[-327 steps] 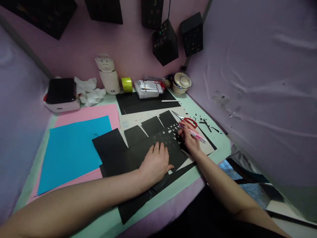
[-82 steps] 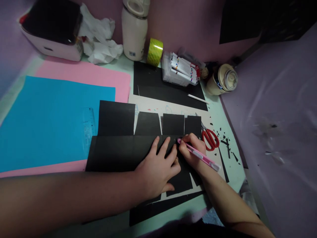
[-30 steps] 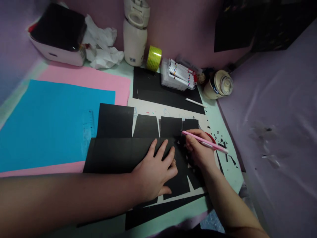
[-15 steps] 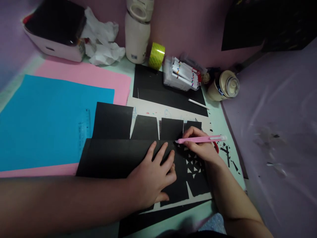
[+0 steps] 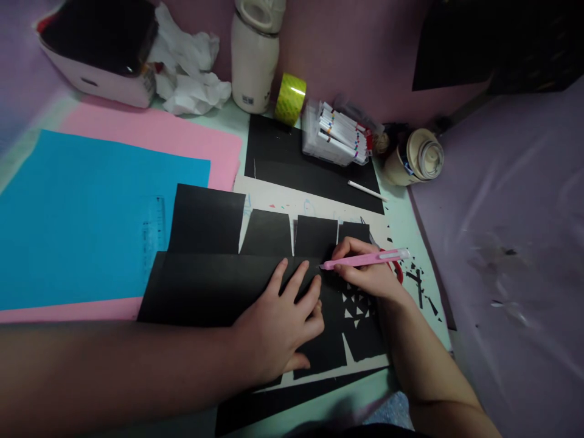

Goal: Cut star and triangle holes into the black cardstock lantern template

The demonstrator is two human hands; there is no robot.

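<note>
Black paper (image 5: 201, 286) with slits along its upper and lower edges lies over a white sheet. My left hand (image 5: 283, 322) rests flat on it with the fingers spread, pressing it down. In my right hand (image 5: 365, 271) is a pink pen-like cutter (image 5: 360, 260), pinched near its tip, which touches the black paper just right of my left fingertips. Small triangular holes (image 5: 356, 304) show in the paper below my right hand. Red scissor handles (image 5: 398, 272) are partly hidden behind that hand.
Blue paper (image 5: 91, 225) with a clear ruler (image 5: 154, 234) lies on pink paper (image 5: 219, 146) at the left. Behind stand a white bottle (image 5: 254, 64), yellow tape (image 5: 291, 100), a marker box (image 5: 337, 137) and a cup (image 5: 410, 161). Black scraps (image 5: 418, 286) lie at the right.
The cutter's tip has moved slightly left and down across the black paper, together with my right hand. My left hand stays in the same place on the paper.
</note>
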